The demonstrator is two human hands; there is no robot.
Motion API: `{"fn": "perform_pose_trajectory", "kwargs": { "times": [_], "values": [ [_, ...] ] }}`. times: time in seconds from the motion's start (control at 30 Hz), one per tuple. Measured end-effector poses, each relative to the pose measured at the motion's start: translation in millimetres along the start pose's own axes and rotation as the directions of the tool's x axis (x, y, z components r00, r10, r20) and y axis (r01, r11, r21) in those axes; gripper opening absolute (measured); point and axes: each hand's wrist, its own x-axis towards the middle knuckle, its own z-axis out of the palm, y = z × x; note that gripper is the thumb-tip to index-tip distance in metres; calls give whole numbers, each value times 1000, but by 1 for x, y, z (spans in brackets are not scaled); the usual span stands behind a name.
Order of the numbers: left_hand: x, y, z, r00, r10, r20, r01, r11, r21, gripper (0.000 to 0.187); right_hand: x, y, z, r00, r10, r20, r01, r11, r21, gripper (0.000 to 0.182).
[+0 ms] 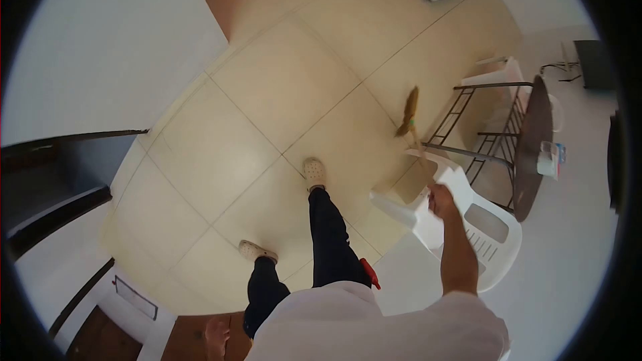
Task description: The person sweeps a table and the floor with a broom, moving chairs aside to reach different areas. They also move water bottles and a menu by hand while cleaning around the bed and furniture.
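My right hand (441,202) is wrapped round the handle of a broom (410,113), above a white plastic chair (491,227). From the hand the pale handle runs up and slightly left to yellowish-brown bristles over the tiled floor. Low at the left, beside my leg, my left hand (217,334) hangs near a brown wooden surface (184,337); its fingers look curled, but they are too small and blurred to read. Something red (369,274) is at my right hip.
A round dark table (533,150) with metal legs stands at the right, a clear container (548,159) on its top. Beyond it are another white chair (495,75) and a black screen (597,65). White walls and dark door frames line the left. My feet stand on beige tiles (267,93).
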Motion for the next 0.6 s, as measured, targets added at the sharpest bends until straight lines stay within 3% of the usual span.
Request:
{"fn": "perform_pose_trajectory", "kwargs": {
  "times": [0.03,0.07,0.17,0.23,0.37,0.4,0.47,0.53,0.6],
  "values": [
    [-21,17,21,999,-40,9,40,999,2,36,63,-19,-4,998,40,38,-42,997,59,15],
    [-10,2,21,986,-71,152,85,993,-86,36,102,-51,8,998,59,21,-59,998,34,20],
    [-58,49,60,991,-37,131,34,999,19,36,161,-152,67,997,71,-12,-70,994,83,19],
    [-66,62,64,998,-34,55,35,999,-15,37,189,-201,116,999,35,-10,-35,999,32,13],
    [-93,76,75,994,-62,-93,65,998,25,39,230,-227,213,975,-172,140,207,930,-303,13],
    [-107,83,83,996,-58,-72,55,997,-45,39,229,-220,237,953,-264,151,303,868,-393,17],
    [-128,99,102,999,-39,-19,34,983,-180,38,196,-211,266,910,-287,300,414,675,-611,27],
    [-119,72,103,998,-53,-42,49,994,-96,39,181,-180,281,832,-363,419,538,346,-769,33],
    [-117,43,105,996,-80,-42,78,996,-49,39,151,-146,278,833,-321,451,513,146,-846,35]
  ]
}}
